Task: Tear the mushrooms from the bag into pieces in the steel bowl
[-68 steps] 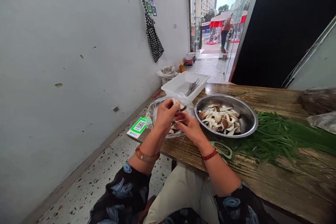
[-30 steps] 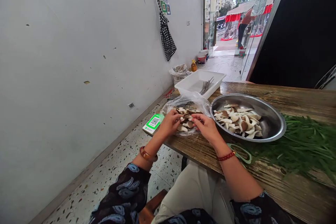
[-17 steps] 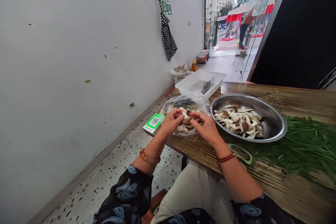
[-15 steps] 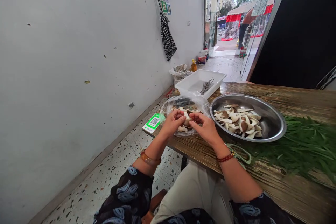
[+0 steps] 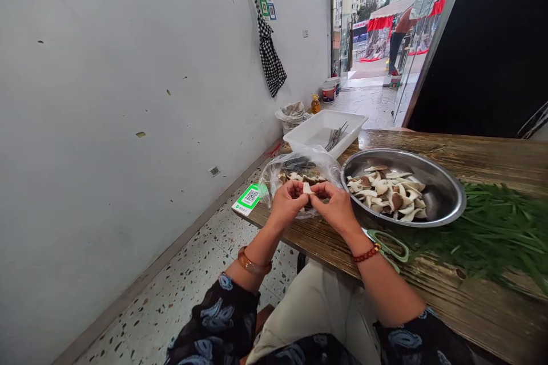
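Note:
Between my fingertips is a pale mushroom [image 5: 307,189], pinched from both sides. My left hand [image 5: 287,203] is closed on its left side, and my right hand [image 5: 333,205] grips it from the right. Both hands are over the front of a clear plastic bag [image 5: 327,162] that holds more mushrooms [image 5: 295,176], partly hidden by my fingers. To the right stands a wide steel bowl [image 5: 445,182] with several torn mushroom pieces [image 5: 385,194] in it. Green-handled scissors [image 5: 389,245] lie beside my right wrist, their blades mostly hidden.
Behind the bag is a white plastic tray [image 5: 317,125] holding thin metal skewers [image 5: 336,137]. Green leafy vegetables [image 5: 505,234] spread over the wooden table [image 5: 471,154] at the right. A QR-code card [image 5: 248,198] sits at the left corner. The wall [image 5: 171,125] is close on the left.
My hands have come closer together on the mushroom, and my left forearm has shifted slightly right. The mushroom now shows as a smaller upright pale piece. The view has moved slightly.

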`<act>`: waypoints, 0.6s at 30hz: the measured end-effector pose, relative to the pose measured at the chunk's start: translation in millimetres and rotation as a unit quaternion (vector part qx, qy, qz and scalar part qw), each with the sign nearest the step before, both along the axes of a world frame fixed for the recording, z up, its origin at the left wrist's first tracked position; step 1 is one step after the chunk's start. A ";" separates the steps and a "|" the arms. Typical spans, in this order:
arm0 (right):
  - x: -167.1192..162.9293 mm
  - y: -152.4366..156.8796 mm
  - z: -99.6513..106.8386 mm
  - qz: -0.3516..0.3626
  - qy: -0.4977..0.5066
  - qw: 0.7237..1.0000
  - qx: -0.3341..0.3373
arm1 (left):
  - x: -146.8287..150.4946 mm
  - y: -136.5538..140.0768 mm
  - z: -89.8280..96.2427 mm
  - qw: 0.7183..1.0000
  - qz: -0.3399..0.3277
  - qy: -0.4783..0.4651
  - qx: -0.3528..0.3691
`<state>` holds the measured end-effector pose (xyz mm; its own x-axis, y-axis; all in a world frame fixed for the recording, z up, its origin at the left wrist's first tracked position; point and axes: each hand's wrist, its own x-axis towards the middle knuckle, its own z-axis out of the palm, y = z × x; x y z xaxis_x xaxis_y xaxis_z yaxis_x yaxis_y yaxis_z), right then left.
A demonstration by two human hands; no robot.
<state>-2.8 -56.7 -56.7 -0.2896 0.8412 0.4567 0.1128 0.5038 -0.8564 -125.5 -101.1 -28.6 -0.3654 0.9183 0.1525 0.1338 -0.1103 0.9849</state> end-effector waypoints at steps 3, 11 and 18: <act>-0.9 -1.6 -0.4 -0.015 -0.011 1.000 0.012 | 2.9 2.4 -1.0 1.000 0.012 0.002 0.000; -1.1 -2.1 0.1 -0.002 0.019 0.999 -0.042 | 5.4 6.8 -1.2 0.999 -0.011 -0.044 -0.013; 2.7 3.3 1.7 0.096 0.119 0.973 -0.174 | -3.5 3.5 6.9 0.990 -0.104 -0.083 -0.053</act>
<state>-0.1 -53.5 -55.0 -0.3783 0.8973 0.2274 -0.1766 0.1712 -0.9693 -129.0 -97.7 -21.7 -0.1793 0.9838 0.0053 -0.0456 -0.0137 0.9989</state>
